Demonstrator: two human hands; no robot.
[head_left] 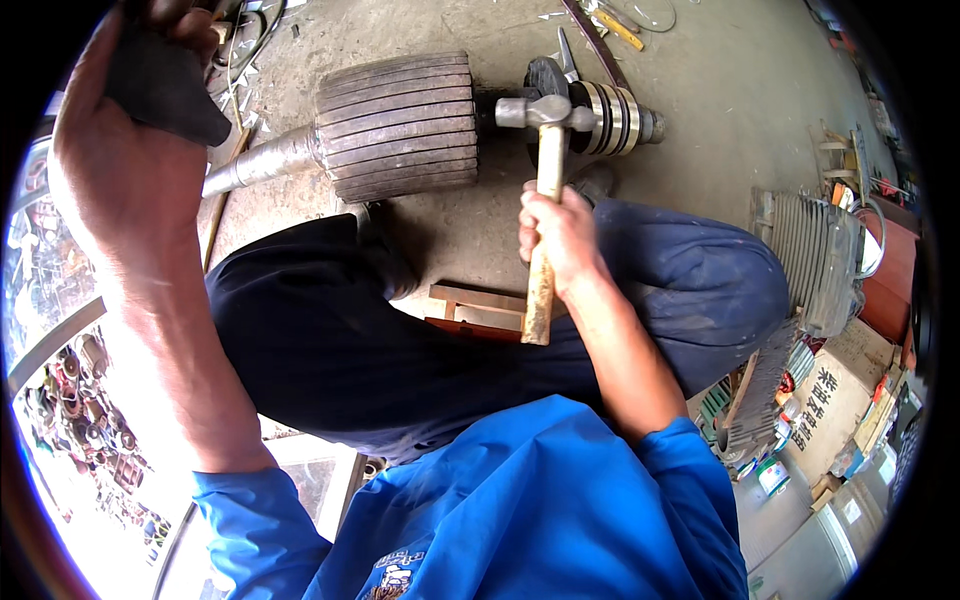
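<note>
My right hand [565, 235] is wrapped round the wooden handle of a ball-peen hammer [545, 112]. The hammer's steel head lies, in the picture, over the shaft of a slotted motor rotor [400, 125]; whether it touches cannot be told. Beside the head sit shiny banded rings [608, 118] on the shaft's right end. A dark round disc [545, 75] is partly hidden behind the hammer. My left hand [135, 175] is raised at the upper left, its fingers closed on a dark grey, angular piece [165, 85] whose kind does not show.
I sit on a low wooden stool [480, 300], knees spread before the rotor. Dark bars, a yellow-handled tool [618, 30] and scraps lie on the far floor. At right stand a finned metal housing [805, 255] and a cardboard box [840, 395]. A glass case [70, 340] is at left.
</note>
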